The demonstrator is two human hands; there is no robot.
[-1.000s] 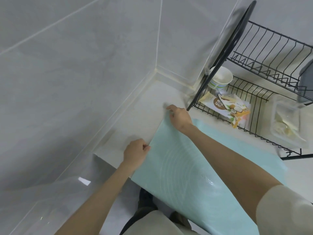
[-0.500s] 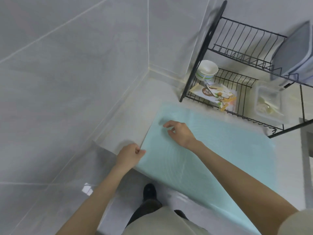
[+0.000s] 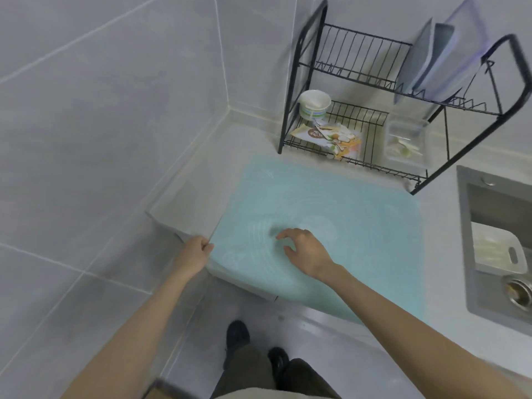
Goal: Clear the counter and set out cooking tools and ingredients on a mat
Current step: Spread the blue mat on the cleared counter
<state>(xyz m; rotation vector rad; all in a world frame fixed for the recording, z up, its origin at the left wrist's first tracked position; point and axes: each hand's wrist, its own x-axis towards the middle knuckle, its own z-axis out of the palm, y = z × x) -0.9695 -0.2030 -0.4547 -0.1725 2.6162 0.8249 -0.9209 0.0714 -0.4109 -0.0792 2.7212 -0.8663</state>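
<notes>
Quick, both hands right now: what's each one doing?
Left hand: pinches the near left edge of the mat.
Right hand: open, fingers loosely bent over the mat, holding nothing.

Two hands are in view: one left hand (image 3: pixel 194 250), one right hand (image 3: pixel 305 249). Under them lies one pale green mat (image 3: pixel 345 226). Beyond the hands, one black two-tier rack (image 3: pixel 290 82) carries one bowl (image 3: pixel 314 103), one packet (image 3: pixel 331 138), one clear container (image 3: pixel 406 144) and at least two upright boards (image 3: pixel 440 59). Right of the right hand, one sink (image 3: pixel 462 214) holds one white tray (image 3: pixel 495 254).
</notes>
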